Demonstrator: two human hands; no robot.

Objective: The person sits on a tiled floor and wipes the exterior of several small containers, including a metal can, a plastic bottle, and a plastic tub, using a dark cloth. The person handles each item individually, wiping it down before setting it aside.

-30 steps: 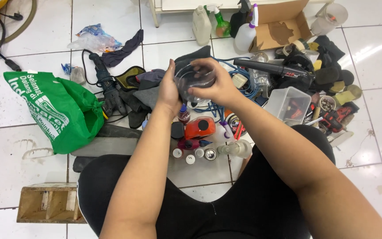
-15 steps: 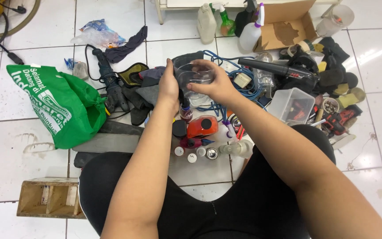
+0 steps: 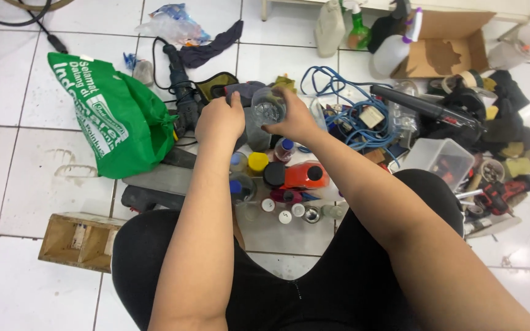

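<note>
Both hands meet above the heap of clutter on the white tiled floor (image 3: 7, 159): the left hand (image 3: 219, 119) is curled loosely, its fingertips against the side of a small clear jar (image 3: 269, 108), and the right hand (image 3: 295, 122) wraps that jar from the other side, fingers closed around it. Held off the floor between them, the jar sits at about 12 o'clock from the person's knees. At 6 o'clock from the jar, a group of small paint bottles (image 3: 277, 211) with blue, yellow, black and white caps stands on the tiles, an orange-red container (image 3: 299, 176) lying among them. At 9 o'clock from the hands, a green shopping bag (image 3: 115, 116) slumps on the floor, with a black power tool (image 3: 179, 92) between it and the left hand. At 3 o'clock, a tangle of blue cable (image 3: 351, 119) spreads out, and further that way lies a clear plastic box (image 3: 440, 159). At 1 o'clock, an open cardboard box (image 3: 455, 46) stands with spray bottles (image 3: 357, 30) just beside it. At 8 o'clock, well apart from the hands, a small wooden box (image 3: 81, 240) rests beside the left thigh.
</note>
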